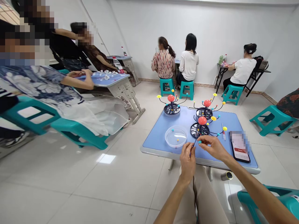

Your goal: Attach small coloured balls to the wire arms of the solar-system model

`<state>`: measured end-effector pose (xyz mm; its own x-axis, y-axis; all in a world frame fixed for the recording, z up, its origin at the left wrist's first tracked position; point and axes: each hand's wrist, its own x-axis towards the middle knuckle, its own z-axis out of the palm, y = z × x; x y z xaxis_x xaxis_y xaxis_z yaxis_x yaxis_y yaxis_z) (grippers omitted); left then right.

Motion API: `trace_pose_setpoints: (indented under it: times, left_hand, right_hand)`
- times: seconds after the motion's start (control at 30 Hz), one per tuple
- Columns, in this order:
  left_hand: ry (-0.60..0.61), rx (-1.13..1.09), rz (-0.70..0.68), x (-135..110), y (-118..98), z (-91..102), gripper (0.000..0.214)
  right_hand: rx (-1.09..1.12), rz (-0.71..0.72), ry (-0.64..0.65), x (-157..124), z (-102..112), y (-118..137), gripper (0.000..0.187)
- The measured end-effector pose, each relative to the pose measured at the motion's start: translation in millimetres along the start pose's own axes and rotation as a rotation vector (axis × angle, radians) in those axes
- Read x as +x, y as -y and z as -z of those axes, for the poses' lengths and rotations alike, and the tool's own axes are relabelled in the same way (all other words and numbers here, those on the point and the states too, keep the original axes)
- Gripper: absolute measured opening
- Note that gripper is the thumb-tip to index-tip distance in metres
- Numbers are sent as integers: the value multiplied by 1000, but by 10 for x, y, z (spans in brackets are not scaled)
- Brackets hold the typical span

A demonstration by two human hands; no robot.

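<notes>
My left hand [188, 160] pinches a thin dark rod [194, 143] at the near edge of the blue desk [154, 137]. Between the fingertips of my right hand [213, 147] is a small teal ball [200, 142], close to the rod; I cannot tell whether they touch. Just beyond my hands stands a solar system model [202, 120] with a red ball and curved arms on a round black base. Behind it is a second such model [206, 103], and a third model [171, 98] stands at the far left corner. A clear round dish [176, 137] holds a few tiny balls.
A phone [239, 147] and a screwdriver [224, 133] lie on the desk's right side. A metal can [226, 176] is on the floor below. Teal stools [268, 119] stand around. At the left, people sit by another desk [109, 80] with white pieces and a bottle [118, 65].
</notes>
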<state>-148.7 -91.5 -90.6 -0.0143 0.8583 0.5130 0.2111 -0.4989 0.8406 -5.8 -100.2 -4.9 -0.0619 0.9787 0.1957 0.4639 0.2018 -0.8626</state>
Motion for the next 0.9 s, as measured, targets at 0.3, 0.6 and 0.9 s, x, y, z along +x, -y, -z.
trace_pose_setpoints:
  times: [0.3,0.6,0.9]
  left_hand:
    - [30,-48,-61,-4,-44,-5,23]
    - [24,-35,-77,-15,-6,-28,21]
    - [57,-64,-48,3,-32,-12,20]
  right_hand:
    - [1,71,69,36,35,10,24]
    - [44,-19,107,95,4,-15,22]
    - [73,7,146,116,-22,-49,22]
